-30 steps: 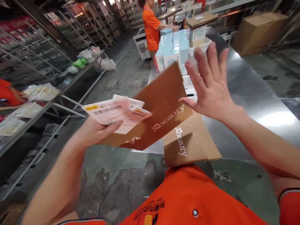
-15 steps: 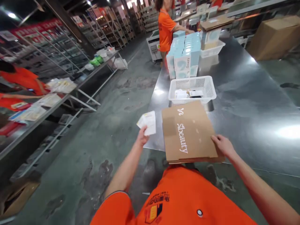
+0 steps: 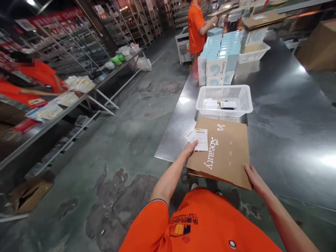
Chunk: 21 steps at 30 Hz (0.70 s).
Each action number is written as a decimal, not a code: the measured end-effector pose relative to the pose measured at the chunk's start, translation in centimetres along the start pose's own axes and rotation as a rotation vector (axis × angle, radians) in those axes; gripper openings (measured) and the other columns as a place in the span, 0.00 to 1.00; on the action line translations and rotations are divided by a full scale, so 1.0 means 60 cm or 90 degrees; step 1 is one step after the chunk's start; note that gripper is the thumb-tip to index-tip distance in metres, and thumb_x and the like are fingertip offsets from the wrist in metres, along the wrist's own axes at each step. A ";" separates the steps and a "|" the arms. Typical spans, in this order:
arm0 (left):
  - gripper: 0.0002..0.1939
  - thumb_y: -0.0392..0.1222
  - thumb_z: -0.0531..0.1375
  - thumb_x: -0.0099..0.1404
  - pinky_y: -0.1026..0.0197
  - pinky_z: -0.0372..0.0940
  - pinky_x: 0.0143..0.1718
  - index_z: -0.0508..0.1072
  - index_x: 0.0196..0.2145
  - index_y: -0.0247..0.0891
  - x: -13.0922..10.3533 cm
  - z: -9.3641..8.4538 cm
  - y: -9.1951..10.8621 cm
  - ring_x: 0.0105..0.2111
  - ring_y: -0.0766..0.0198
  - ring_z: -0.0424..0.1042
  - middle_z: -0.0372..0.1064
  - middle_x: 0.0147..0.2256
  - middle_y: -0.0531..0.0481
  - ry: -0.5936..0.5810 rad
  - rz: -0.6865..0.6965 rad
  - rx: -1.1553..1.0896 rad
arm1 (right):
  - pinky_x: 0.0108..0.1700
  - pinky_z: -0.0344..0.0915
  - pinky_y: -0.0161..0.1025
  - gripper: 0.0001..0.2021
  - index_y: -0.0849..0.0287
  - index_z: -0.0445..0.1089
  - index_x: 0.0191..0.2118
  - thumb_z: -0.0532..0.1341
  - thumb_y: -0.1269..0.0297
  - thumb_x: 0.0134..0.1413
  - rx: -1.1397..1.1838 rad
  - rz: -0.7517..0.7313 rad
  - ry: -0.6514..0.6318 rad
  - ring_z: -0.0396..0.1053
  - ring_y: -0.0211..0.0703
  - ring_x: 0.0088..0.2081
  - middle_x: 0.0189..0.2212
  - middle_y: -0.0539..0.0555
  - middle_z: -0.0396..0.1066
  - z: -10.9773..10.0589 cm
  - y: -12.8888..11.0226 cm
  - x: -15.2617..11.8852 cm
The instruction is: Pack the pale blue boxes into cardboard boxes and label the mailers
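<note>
Flattened brown cardboard boxes (image 3: 228, 154) printed "Sbeauty" lie stacked at the near edge of the metal table (image 3: 283, 140), jutting slightly past it. My left hand (image 3: 190, 149) pinches white paper slips (image 3: 201, 140) with barcodes, over the left side of the cardboard. At the cardboard's right edge is my right hand (image 3: 252, 175), its thumb on top and its other fingers mostly hidden beneath. Just beyond the stack stands a white perforated basket (image 3: 224, 111) with small white packets and a dark item inside.
Stacked light-blue and white boxes (image 3: 216, 66) stand behind the basket. Farther back are a second white basket (image 3: 254, 54) and a person in orange (image 3: 196, 28). Two people in orange work at a side table (image 3: 90, 91) on the left. A large carton (image 3: 319, 47) is at right.
My left hand has moved right, bringing the slips from beside the cardboard to over it. The cardboard has turned slightly, and my right hand still grips its right edge. The view has shifted.
</note>
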<state>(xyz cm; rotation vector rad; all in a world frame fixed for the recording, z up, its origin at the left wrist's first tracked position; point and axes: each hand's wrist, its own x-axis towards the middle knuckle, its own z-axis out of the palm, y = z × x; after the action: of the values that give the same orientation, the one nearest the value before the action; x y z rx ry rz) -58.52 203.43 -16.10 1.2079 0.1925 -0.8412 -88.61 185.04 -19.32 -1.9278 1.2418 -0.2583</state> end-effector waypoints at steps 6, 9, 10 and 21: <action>0.18 0.37 0.67 0.64 0.53 0.71 0.58 0.77 0.52 0.35 -0.073 0.054 0.049 0.58 0.51 0.74 0.75 0.57 0.41 -0.087 0.074 -0.013 | 0.51 0.73 0.53 0.37 0.59 0.69 0.58 0.60 0.34 0.53 0.197 -0.166 0.042 0.74 0.54 0.46 0.50 0.64 0.74 -0.035 -0.182 -0.018; 0.23 0.43 0.67 0.65 0.47 0.77 0.47 0.74 0.56 0.34 -0.125 0.087 0.047 0.49 0.47 0.80 0.77 0.54 0.37 -0.162 0.040 -0.016 | 0.37 0.74 0.45 0.35 0.59 0.73 0.47 0.65 0.31 0.47 0.340 -0.176 -0.120 0.73 0.47 0.35 0.37 0.58 0.75 -0.026 -0.273 -0.038; 0.26 0.44 0.68 0.64 0.46 0.78 0.46 0.72 0.58 0.35 -0.140 0.095 0.046 0.48 0.46 0.80 0.77 0.53 0.37 -0.185 0.030 -0.017 | 0.34 0.73 0.43 0.34 0.60 0.74 0.43 0.66 0.31 0.46 0.363 -0.179 -0.152 0.71 0.45 0.32 0.34 0.57 0.75 -0.023 -0.292 -0.043; 0.24 0.48 0.56 0.74 0.41 0.77 0.47 0.71 0.60 0.31 -0.202 0.133 0.062 0.54 0.42 0.76 0.77 0.52 0.32 -0.272 -0.089 -0.014 | 0.29 0.64 0.37 0.28 0.59 0.72 0.31 0.69 0.35 0.44 0.440 -0.196 -0.137 0.64 0.37 0.23 0.22 0.49 0.68 -0.028 -0.295 -0.052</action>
<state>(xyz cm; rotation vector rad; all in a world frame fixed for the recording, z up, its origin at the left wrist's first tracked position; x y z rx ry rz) -66.77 202.47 -3.60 0.9756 -0.0623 -1.1946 -79.24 190.10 -4.72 -1.4745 0.5940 -0.5432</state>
